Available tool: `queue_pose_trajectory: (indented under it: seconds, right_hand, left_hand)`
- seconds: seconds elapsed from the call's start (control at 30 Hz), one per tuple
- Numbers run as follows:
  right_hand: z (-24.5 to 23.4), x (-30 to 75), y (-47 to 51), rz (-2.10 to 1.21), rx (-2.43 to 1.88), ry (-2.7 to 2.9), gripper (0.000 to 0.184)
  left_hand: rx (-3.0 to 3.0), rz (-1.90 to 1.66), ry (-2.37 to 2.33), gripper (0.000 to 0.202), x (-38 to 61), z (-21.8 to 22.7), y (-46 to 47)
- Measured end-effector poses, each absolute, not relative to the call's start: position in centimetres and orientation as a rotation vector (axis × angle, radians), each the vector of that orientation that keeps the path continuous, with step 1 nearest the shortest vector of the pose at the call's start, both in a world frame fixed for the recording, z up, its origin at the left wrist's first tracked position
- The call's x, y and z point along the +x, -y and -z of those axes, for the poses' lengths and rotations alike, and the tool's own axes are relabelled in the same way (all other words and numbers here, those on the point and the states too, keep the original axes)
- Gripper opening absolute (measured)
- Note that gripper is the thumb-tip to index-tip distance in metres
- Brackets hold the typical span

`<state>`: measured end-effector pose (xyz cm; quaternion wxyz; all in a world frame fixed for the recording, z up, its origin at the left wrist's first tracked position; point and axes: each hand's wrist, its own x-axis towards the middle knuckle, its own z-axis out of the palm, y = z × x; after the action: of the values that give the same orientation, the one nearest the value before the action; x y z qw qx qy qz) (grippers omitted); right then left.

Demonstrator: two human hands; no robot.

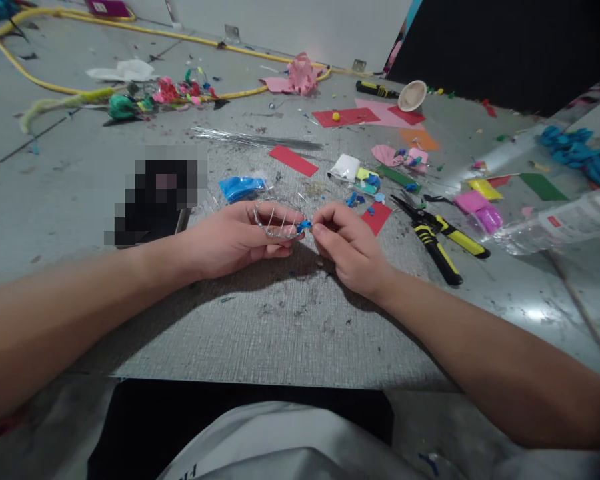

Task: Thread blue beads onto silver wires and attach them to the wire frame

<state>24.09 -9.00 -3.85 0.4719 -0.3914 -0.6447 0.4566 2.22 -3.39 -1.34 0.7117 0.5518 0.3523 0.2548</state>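
Observation:
My left hand (pixel 235 240) holds a small frame of twisted silver wire (pixel 275 233), an oval loop with thin wires across it. At the loop's right end sits a bit of blue clay (pixel 304 226). The fingertips of my right hand (pixel 347 243) are pinched together at this blue bit, touching its right side; whether they grip part of it is partly hidden. Just beyond my left hand lies a blue clay packet (pixel 241 189). Black-and-yellow pliers (pixel 430 233) rest to the right of my right hand, with their jaws pointing away from me.
Straight silver wires (pixel 255 139) lie farther back. Red paper pieces (pixel 294 161), a white packet (pixel 345 168) and pink clay (pixel 473 203) are scattered about. A clear plastic bottle (pixel 570 220) lies at the right. A yellow cable (pixel 180 37) runs along the back. A dark, pixelated object (pixel 155 200) is at the left.

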Motion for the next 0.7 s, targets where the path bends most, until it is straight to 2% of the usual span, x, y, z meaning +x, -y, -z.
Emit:
queue_pose_trajectory:
  seconds: [0.2,0.7]
  right_hand:
    - [3.87,24.06,9.09,-1.086,-0.97,1.592,0.026]
    - [3.52,24.13,9.22,-1.038,-0.959,1.632,0.022]
  left_hand:
    - [1.125,-0.552,-0.749,0.017,2.37,0.98,3.52]
    - [0.976,-0.527,-0.761,0.023,2.04,0.43,3.39]
